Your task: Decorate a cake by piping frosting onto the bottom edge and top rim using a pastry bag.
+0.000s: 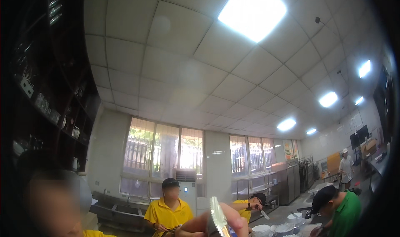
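Observation:
The view tilts up toward the ceiling, and only the bottom edge shows any work. A bare forearm and hand point(233, 220) reach in from the lower left, close to the camera. It appears to be my left hand, with fingers curled around a thin silvery strip with a serrated edge point(216, 216) that stands upright. My right hand is out of sight. Just right of the hand are white bowls point(266, 229).
Several people stand around. One in a yellow shirt and black cap point(168, 210) is opposite. Another in yellow point(252, 203) holds a knife point(265, 214). One wears green point(339, 214), one white point(345, 166). Dark shelves point(50, 112) stand left, a steel sink point(121, 210) and cabinets point(287, 183) behind.

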`<action>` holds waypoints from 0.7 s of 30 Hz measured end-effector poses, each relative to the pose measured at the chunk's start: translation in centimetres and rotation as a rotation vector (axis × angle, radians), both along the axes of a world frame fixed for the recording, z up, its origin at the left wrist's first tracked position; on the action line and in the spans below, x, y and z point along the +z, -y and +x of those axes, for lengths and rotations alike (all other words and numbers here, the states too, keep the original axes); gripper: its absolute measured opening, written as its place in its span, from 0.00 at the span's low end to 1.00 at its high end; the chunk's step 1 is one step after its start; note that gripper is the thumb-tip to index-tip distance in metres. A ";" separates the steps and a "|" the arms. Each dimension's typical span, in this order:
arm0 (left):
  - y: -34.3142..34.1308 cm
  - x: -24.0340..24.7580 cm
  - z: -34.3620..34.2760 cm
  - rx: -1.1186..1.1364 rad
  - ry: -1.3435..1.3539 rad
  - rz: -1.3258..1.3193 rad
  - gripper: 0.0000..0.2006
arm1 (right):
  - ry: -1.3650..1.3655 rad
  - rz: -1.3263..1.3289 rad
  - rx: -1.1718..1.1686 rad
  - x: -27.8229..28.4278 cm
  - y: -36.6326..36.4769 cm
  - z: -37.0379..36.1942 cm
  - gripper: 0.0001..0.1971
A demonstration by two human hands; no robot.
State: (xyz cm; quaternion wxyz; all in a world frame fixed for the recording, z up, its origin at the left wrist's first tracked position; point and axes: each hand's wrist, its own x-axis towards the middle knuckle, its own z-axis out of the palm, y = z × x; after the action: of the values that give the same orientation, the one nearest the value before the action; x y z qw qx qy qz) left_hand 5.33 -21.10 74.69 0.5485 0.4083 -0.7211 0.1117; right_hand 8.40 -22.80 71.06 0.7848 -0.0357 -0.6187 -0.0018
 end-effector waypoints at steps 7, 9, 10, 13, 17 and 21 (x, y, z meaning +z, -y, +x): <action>1.2 0.6 -1.4 -0.021 0.040 0.018 0.15 | 0.028 0.009 0.054 1.3 -0.3 -1.5 0.16; 1.3 0.7 -1.9 -0.021 0.052 0.011 0.15 | 0.030 0.003 0.050 1.1 -0.1 -1.7 0.16; 1.4 0.7 -2.1 -0.025 0.056 0.007 0.15 | 0.031 0.001 0.046 0.9 -0.1 -1.8 0.16; 1.6 0.7 -2.3 -0.028 0.068 0.011 0.15 | 0.019 -0.001 0.032 0.5 0.2 -1.7 0.16; 1.9 0.9 -2.7 -0.030 0.084 0.015 0.15 | -0.006 -0.005 0.009 0.3 0.6 -1.1 0.16; 2.3 1.1 -3.1 -0.039 0.102 0.012 0.15 | -0.033 -0.014 -0.018 -0.2 1.3 -0.7 0.17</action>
State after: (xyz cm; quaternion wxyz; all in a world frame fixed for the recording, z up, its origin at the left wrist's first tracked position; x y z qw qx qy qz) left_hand 2.27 -23.40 75.79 0.5108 0.3914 -0.7564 0.1174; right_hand 7.66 -24.08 70.82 0.7945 -0.0470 -0.6054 -0.0039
